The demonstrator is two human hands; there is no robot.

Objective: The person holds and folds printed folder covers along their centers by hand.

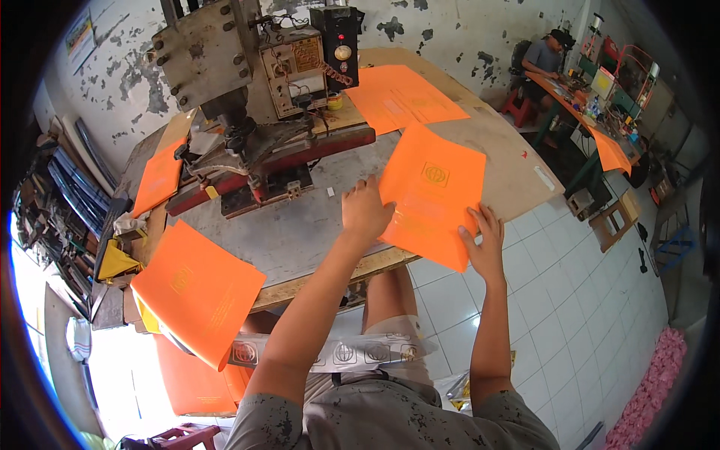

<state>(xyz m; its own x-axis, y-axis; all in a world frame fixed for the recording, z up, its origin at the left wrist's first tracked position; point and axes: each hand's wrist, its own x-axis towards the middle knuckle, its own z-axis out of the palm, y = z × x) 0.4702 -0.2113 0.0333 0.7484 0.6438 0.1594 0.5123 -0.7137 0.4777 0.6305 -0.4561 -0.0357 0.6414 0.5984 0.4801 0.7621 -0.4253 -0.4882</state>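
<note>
Both of my hands are at an orange plastic sheet (442,176) with a printed emblem, tilted over the front edge of the worktable. My left hand (365,208) has the sheet's left edge at its thumb, with its fingers bent beside it. On the opposite side, my right hand (486,240) grips the right edge with thumb and fingers. The sheet's lower corner hangs past the table, above the tiled floor. To the left of my hands stands a stamping press (244,127) with a red crossbar over a grey metal bed (300,236).
More orange sheets (199,289) curl over the table's left front corner, and another stack (409,94) lies at the back. A transparent strip with emblems (341,352) crosses my lap. At the far right, a person (547,60) sits at a cluttered bench (559,94).
</note>
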